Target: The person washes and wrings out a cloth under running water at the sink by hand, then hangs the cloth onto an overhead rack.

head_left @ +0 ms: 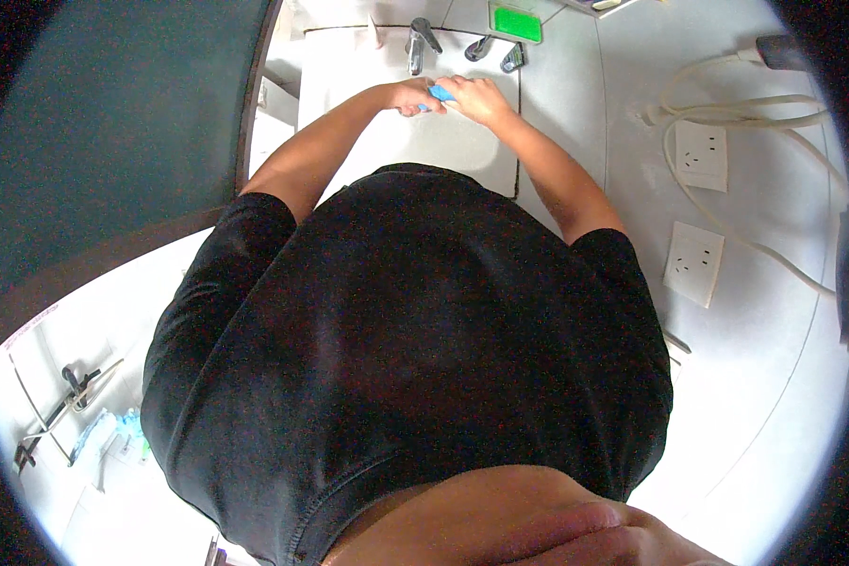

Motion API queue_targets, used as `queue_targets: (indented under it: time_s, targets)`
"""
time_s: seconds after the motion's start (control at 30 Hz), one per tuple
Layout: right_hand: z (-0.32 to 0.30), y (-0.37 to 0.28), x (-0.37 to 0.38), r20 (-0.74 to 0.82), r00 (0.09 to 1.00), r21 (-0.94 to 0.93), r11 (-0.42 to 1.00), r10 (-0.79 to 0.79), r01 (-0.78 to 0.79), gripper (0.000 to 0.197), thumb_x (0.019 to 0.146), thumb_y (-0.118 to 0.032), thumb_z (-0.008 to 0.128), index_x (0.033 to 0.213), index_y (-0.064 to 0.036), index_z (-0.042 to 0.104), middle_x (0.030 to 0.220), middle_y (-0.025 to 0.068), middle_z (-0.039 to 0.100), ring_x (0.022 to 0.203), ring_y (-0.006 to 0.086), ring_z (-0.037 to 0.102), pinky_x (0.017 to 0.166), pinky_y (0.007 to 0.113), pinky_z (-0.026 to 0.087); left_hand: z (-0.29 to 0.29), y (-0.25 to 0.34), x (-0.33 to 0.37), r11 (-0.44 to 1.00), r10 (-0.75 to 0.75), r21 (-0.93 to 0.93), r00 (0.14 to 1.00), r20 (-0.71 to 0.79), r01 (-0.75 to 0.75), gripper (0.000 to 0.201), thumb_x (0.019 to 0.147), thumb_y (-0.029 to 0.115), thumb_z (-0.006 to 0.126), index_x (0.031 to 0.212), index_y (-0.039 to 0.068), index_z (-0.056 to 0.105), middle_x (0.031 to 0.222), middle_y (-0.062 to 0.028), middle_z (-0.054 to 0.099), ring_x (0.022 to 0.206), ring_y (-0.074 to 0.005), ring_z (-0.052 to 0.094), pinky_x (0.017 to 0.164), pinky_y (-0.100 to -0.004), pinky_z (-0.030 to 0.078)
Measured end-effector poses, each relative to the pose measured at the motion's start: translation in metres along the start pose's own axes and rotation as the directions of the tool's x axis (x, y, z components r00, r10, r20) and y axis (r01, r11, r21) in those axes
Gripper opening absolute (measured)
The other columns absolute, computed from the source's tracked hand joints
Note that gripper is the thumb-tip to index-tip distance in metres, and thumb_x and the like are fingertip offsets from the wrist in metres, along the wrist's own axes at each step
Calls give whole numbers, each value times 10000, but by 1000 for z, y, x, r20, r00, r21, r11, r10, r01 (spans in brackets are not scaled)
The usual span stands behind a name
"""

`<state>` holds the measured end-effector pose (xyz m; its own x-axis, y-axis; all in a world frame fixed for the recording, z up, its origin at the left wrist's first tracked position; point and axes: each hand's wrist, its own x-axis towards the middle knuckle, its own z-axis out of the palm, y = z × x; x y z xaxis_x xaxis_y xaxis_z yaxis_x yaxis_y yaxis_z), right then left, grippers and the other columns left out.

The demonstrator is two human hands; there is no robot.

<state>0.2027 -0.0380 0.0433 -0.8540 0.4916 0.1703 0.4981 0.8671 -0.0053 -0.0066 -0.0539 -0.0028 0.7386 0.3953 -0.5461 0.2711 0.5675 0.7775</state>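
Over the white sink [443, 149], my two hands meet around a small bright blue thing [441, 92]. My left hand [408, 96] closes on it from the left, and a bit of blue also shows below its fingers. From the right, my right hand [474, 97] wraps over it with bent fingers. The hands cover most of the blue thing, so I cannot tell its kind. Just beyond them stands the dark metal faucet [416, 55], its spout above the sink and apart from my hands.
Behind the sink at right are two small dark objects [512, 58] and a green block in a tray [518, 23]. A large dark panel [113, 123] fills the left side. On the right wall are sockets [701, 156] and a looping white cable [707, 203].
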Motion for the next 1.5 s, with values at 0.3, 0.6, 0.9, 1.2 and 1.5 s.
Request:
queue_targets:
  time_s: [0.3,0.6,0.9,1.2,1.5]
  targets:
    - [-13,1,-18,800,600,452,-649,-9,-612,287,942,-370,574,1095,-129,545,620,-67,399,396,27,287,366,176,226,47,33,-36,20,845,996,530,-65,91,740,676,54,735,1338,132,415,1333,-122,440,1239,-325,449,1029,-431,403]
    - [-50,-6,-3,802,562,432,-455,-203,-779,236,900,-292,602,1030,-97,570,573,-70,366,404,18,310,342,185,218,38,47,-27,86,728,987,667,-158,139,271,787,177,638,1039,124,551,1018,-91,626,889,-306,653,690,-414,544]
    - [-22,-27,-3,379,719,319,648,582,-692,329,748,-385,670,964,-137,650,829,183,681,784,346,675,725,459,524,31,60,-4,426,309,871,865,-396,247,234,732,221,657,808,2,685,831,-195,684,811,-348,672,732,-450,525]
    - [-19,1,-14,94,940,9,944,328,-330,292,839,-301,579,1123,-235,554,750,126,680,677,333,680,572,470,538,30,67,-4,895,-138,374,947,-290,245,277,740,253,736,636,102,528,509,40,394,372,-73,299,339,-274,253]
    - [-19,2,-15,55,996,-62,996,68,-65,359,859,-299,549,1216,-265,524,821,126,685,701,306,689,566,436,548,15,34,2,974,-114,177,983,-145,140,256,752,277,746,788,96,568,584,33,438,428,-72,381,367,-237,294]
